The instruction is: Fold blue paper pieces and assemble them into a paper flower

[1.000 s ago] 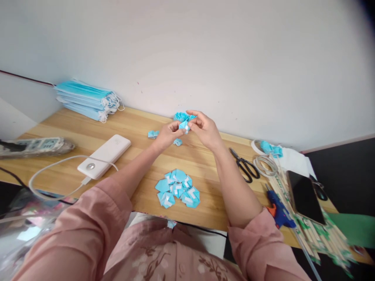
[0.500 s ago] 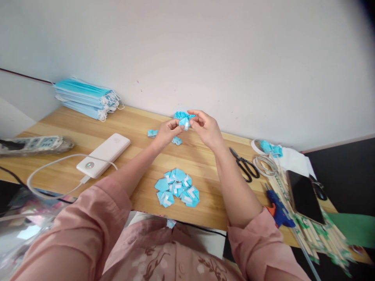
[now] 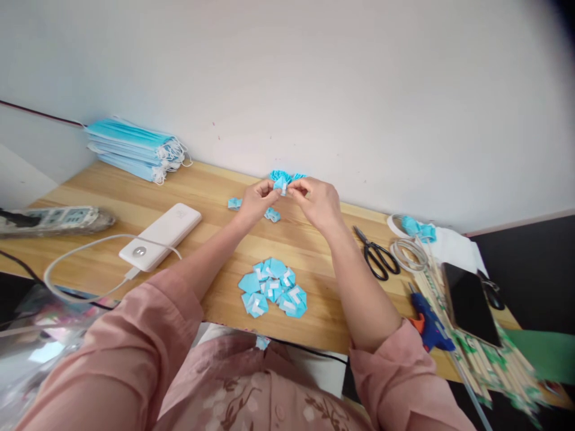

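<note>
Light-blue folded piece (image 3: 280, 184), one, with a small white patch, held up over the far part of the wooden surface (image 3: 314, 263) near the wall. Left hand (image 3: 257, 202): grip closed on the piece, thumb and fingers pinching its left side. Right hand (image 3: 318, 203): thumb and forefinger drawn together at the piece's right edge, by the white patch; whether this grip clasps it, cannot tell. Behind the hands, ruffled blue pieces (image 3: 281, 175), partly hidden. Small blue folded pieces, two: one (image 3: 234, 203) beside the left hand, another (image 3: 272, 214) just below it. Nearer the body, one cluster of flat blue pieces (image 3: 273, 288) with white strips, overlapping. To the left: stack of blue masks (image 3: 130, 146) with white ear loops; white power bank (image 3: 160, 236), a white cable (image 3: 90, 241) lying across it; power strip (image 3: 67, 220). To the right: black-handled scissors (image 3: 376, 254), blades spread slightly; pale coil (image 3: 409, 254); blue glue gun (image 3: 429, 323) with orange trigger; dark phone (image 3: 471, 304) resting on bundled sticks (image 3: 507, 365) in green-and-white wrapping.
</note>
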The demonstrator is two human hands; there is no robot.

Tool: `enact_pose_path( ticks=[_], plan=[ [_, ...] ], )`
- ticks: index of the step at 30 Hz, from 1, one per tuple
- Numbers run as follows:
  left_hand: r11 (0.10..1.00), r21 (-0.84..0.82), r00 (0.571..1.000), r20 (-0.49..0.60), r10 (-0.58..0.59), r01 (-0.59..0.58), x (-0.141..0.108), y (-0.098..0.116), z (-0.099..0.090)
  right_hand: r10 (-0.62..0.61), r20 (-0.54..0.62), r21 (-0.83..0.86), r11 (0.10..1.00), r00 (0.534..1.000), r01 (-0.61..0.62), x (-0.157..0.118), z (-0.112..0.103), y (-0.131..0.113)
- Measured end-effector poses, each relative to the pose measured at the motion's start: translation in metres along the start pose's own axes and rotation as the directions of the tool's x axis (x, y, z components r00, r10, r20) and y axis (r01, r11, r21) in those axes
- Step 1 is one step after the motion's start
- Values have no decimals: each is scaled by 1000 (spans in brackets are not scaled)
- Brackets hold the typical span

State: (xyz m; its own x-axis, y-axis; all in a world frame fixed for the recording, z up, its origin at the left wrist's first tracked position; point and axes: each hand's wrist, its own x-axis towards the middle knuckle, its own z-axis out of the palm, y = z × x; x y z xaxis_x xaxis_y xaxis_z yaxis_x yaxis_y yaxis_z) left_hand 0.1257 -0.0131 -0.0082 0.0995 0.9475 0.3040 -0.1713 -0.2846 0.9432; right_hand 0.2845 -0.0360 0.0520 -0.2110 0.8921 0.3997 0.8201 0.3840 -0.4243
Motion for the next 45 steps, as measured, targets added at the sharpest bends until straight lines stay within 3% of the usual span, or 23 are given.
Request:
enact_pose_path(
  ticks=[13,34,45],
  plan=[
    [997,51,998,39,50,-52,-2,3,2,97,26,90,991,995,-99,0,0,1],
    [1000,21,998,67,14,-16,-3,4,1,77,67,174,981,995,-88,1,-5,5],
    [1000,23,998,56,-5,4,-4,3,0,61,56,107,992,997,-67,1,-5,2]
  ],
)
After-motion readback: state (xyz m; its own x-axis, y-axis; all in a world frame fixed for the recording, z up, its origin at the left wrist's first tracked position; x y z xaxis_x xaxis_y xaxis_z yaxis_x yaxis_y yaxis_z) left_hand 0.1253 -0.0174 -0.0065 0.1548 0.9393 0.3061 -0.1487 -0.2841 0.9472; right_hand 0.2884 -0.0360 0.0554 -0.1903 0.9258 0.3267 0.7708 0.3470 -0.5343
